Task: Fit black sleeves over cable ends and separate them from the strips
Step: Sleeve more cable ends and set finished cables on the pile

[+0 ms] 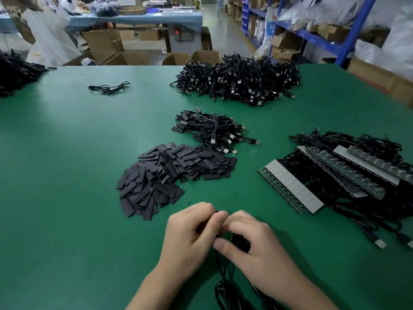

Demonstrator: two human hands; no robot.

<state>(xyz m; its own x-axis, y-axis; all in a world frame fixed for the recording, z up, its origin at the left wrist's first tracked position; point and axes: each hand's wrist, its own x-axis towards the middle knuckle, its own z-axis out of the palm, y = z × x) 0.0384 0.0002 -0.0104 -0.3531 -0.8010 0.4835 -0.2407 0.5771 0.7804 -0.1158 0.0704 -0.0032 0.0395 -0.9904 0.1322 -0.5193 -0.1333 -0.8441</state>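
My left hand (192, 229) and my right hand (252, 240) meet near the front of the green table (67, 175), both pinching a small black piece at a cable end (240, 242); my fingers hide most of it. Its black cable (220, 285) trails down toward me. A heap of flat black sleeves (169, 173) lies just beyond my hands. To the right lie strips of small circuit boards (290, 186) with cables attached. A small pile of sleeved cables (212, 130) sits behind the sleeves.
A large tangle of black USB cables (241, 81) sits at the far side. A lone cable (109, 87) lies far left, and another cable heap (15, 72) at the left edge. Cardboard boxes (125, 57) and blue shelving (312, 36) stand beyond the table.
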